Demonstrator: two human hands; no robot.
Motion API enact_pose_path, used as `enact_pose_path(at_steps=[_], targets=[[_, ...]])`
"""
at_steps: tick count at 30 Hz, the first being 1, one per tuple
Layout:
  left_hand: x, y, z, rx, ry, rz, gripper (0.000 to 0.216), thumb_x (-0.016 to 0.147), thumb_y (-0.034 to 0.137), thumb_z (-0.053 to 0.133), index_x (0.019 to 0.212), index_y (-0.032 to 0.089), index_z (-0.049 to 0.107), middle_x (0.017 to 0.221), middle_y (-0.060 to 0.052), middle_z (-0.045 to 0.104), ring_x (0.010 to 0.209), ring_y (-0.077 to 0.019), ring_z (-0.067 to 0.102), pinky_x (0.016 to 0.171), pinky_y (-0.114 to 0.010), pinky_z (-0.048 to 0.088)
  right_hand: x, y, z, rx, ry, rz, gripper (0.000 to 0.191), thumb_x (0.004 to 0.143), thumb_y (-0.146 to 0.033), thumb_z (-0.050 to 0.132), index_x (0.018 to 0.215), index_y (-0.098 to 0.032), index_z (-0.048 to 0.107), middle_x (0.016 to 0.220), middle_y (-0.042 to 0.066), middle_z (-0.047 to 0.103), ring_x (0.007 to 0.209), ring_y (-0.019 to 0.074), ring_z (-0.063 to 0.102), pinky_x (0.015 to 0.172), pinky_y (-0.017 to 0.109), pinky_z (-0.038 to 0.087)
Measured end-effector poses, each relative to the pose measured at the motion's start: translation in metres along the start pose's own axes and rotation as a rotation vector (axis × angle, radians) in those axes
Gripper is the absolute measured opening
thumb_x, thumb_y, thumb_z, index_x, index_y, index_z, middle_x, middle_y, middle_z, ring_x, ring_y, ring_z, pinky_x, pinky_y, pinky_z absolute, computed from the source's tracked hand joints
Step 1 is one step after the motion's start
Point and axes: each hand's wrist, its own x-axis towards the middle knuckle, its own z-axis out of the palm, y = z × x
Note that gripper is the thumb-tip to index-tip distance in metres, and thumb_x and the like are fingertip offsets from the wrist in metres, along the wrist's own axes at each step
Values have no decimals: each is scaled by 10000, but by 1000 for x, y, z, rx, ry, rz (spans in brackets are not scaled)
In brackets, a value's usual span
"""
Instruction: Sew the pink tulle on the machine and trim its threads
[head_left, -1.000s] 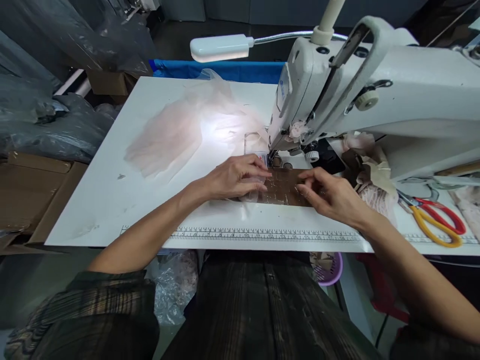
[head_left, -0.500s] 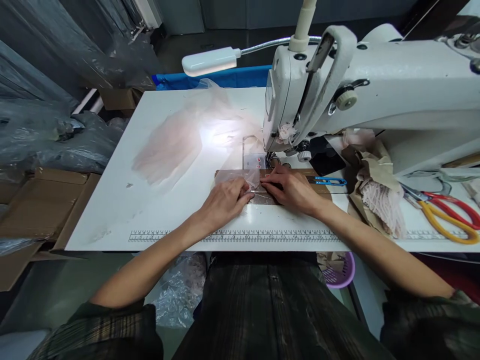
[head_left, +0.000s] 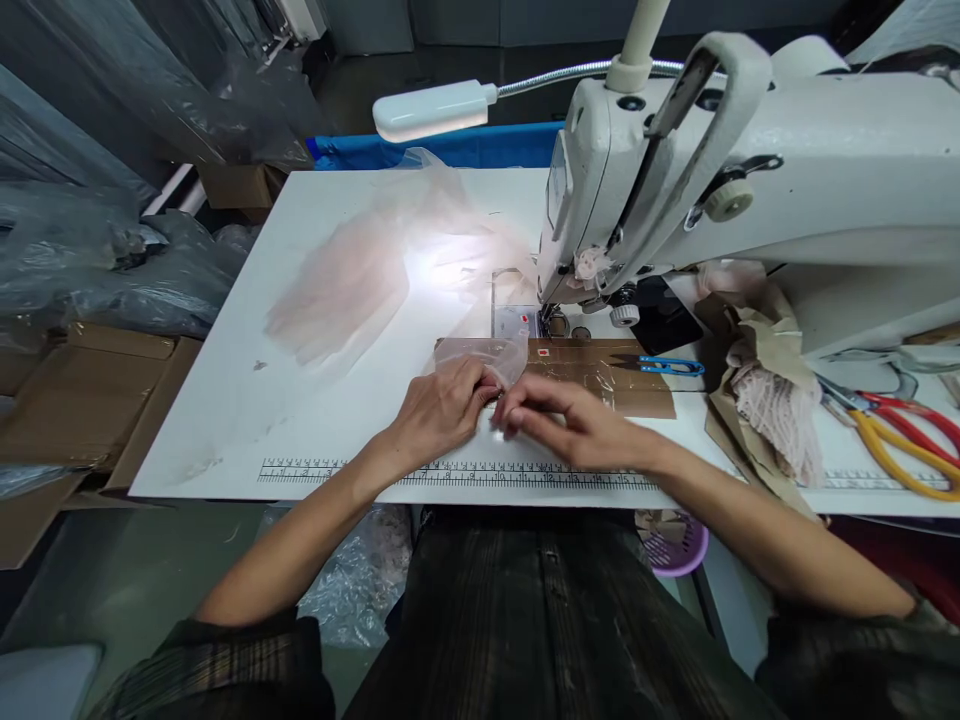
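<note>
L hand (head_left: 444, 408) pinches sheer fabric (head_left: 491, 350) in front of sewing mach. (head_left: 840, 190), R hand (head_left: 576, 425) alongside w/ fingers bent narrow; can't tell if holding anything.

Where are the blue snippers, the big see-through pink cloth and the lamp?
Blue snippers (head_left: 667, 361): head view, on the handle.
Pink cloth (head_left: 356, 275): head view, on the heaped part.
Lamp (head_left: 431, 110): head view, on its white head.

Flat dark-grey panels (head_left: 457, 22) are seen at twelve o'clock, draped grey plastic sheeting (head_left: 97, 80) at ten. Smooth grey-green flooring (head_left: 172, 575) is exposed at eight. The rectangular white-topped table (head_left: 225, 420) is lit by a white, rounded bar lamp (head_left: 431, 110) on a silvery flexible neck (head_left: 559, 77).
</note>
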Motion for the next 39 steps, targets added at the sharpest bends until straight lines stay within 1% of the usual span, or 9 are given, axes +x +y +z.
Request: enact_pose_path(at_steps=[2, 7, 12, 17, 23, 27, 30, 34, 39], targets=[[-2, -4, 2, 54, 24, 59, 212, 999, 256, 373, 873, 175, 524, 810, -24, 629, 687, -140, 574, 493, -240, 341, 2, 5, 0, -199, 44, -4, 141, 936, -260, 472, 863, -188, 569, 771, 35, 595, 699, 162, 528, 659, 287, 427], [-3, -9, 2, 105, 164, 287, 263, 1014, 237, 387, 812, 161, 537, 748, -22, 624, 614, -121, 542, 475, -237, 327, -22, 24, -38, -380, 586, 374, 190, 931, -323, 480, 812, -196, 557, 643, -4, 515, 570, 148, 445, 535, 273, 350], [3, 2, -13, -134, 136, 551, 449, 852, 614, 606, 827, 167, 638, 759, -35, 647, 681, -158, 595, 608, -302, 463, -44, 21, -45, -277, 489, 368, 193, 937, -358, 497, 916, -184, 579, 690, -2, 554, 547, 124, 427, 495, 256, 326], [25, 1, -24, -180, 94, 492, 211, 946, 353, 575, 898, 174, 678, 872, -53, 708, 803, -156, 660, 710, -304, 532, -43, 3, -44, -461, 309, 285, 309, 941, -388, 493, 715, -196, 582, 593, -13, 509, 525, 123, 407, 513, 278, 284], [66, -5, -6, -62, 16, 476, 206, 977, 263, 503, 1082, 148, 637, 1139, -111, 676, 1070, -208, 637, 878, -384, 533, -55, -18, -62, -307, -225, 409, 342, 905, -497, 571, 725, -226, 680, 511, -38, 525, 431, 111, 419, 457, 263, 290], [77, -9, 6, -30, -26, 380, 267, 956, 344, 545, 1114, 137, 599, 1117, -119, 633, 1011, -219, 619, 825, -378, 539, -54, -13, -73, -357, 42, 396, 376, 893, -517, 575, 710, -203, 672, 597, -2, 578, 506, 130, 478, 482, 266, 330], [76, -14, 11, -48, -19, 338, 220, 961, 353, 528, 930, 152, 613, 1036, -94, 622, 918, -197, 606, 751, -339, 527, -38, -1, -68, -350, 211, 447, 314, 884, -488, 586, 854, -188, 675, 644, -3, 588, 549, 136, 495, 491, 259, 335], [69, -18, 14, -81, 73, 328, 235, 986, 337, 468, 862, 163, 566, 948, -73, 642, 854, -177, 593, 763, -339, 504, -7, 14, -46, -279, 247, 399, 390, 815, -499, 677, 1028, -173, 657, 789, 15, 627, 654, 143, 546, 558, 252, 381], [67, -23, 16, -8, 147, 337, 275, 1011, 338, 401, 844, 170, 541, 745, -30, 603, 678, -157, 538, 656, -303, 463, 18, 19, -29, -343, 285, 414, 230, 857, -389, 633, 792, -169, 645, 669, 3, 603, 597, 134, 523, 545, 254, 346]])
